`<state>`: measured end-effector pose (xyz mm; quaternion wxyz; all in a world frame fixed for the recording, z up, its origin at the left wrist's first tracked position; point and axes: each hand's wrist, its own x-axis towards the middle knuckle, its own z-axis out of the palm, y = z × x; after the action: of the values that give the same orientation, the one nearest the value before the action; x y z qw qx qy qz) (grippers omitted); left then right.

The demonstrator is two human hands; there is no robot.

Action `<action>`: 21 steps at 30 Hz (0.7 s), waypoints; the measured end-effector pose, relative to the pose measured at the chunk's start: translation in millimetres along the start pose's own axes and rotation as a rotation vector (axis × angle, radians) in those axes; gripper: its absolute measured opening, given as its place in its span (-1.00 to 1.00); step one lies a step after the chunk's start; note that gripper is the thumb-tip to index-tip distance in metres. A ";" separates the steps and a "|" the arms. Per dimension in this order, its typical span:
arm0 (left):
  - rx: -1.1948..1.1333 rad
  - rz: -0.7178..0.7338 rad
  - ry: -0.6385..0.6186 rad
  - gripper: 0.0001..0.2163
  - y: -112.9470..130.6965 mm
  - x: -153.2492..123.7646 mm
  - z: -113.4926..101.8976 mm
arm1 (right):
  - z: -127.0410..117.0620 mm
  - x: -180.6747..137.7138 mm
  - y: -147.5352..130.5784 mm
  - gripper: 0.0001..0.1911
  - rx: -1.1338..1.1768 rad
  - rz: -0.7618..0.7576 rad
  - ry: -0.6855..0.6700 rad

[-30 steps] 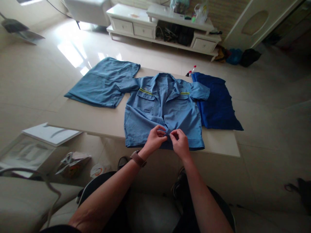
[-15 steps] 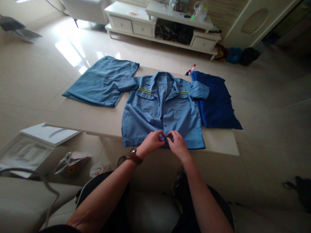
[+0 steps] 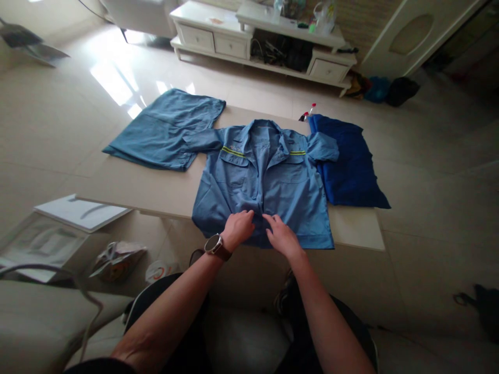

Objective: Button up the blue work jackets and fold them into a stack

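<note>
A light blue short-sleeved work shirt (image 3: 273,176) with yellow chest stripes lies face up on the beige table (image 3: 156,187), its hem hanging slightly over the near edge. My left hand (image 3: 239,228), with a brown-strapped watch (image 3: 216,245) on its wrist, rests on the shirt's lower front by the button strip, fingers curled onto the cloth. My right hand (image 3: 280,236) lies just to its right on the hem, fingers stretched out flat. The two hands are almost touching.
A second light blue garment (image 3: 167,130) covers the table's far left corner, and a dark blue one (image 3: 346,161) lies at the right. Red-capped pens (image 3: 307,111) sit at the far edge. A white box (image 3: 78,213) and bags (image 3: 117,257) are on the floor at left, a white cabinet (image 3: 265,36) beyond.
Both hands were pinching the shirt's front near the hem; now they have lowered onto it, the right one flattened. The shirt has slid a little toward me over the table edge.
</note>
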<state>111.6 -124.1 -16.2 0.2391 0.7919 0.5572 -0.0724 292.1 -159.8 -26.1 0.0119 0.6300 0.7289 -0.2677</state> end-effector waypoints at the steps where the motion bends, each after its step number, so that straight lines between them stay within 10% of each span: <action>1: -0.003 0.013 0.012 -0.74 0.2 1.0 0.3 | 1.6 0.3 -0.9 -0.44 -0.027 -0.021 0.003; 11: -0.042 0.033 0.041 -0.61 0.5 7.7 10.7 | 12.6 11.3 5.1 -0.84 0.054 -0.030 0.149; 21: -0.140 0.070 0.058 -0.63 -2.1 12.2 11.1 | 13.3 19.3 9.3 -0.71 0.458 0.076 0.372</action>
<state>115.8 -118.3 -31.2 0.2799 0.7940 0.5396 -0.0020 292.5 -147.0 -47.8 -0.2541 0.6813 0.6152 -0.3046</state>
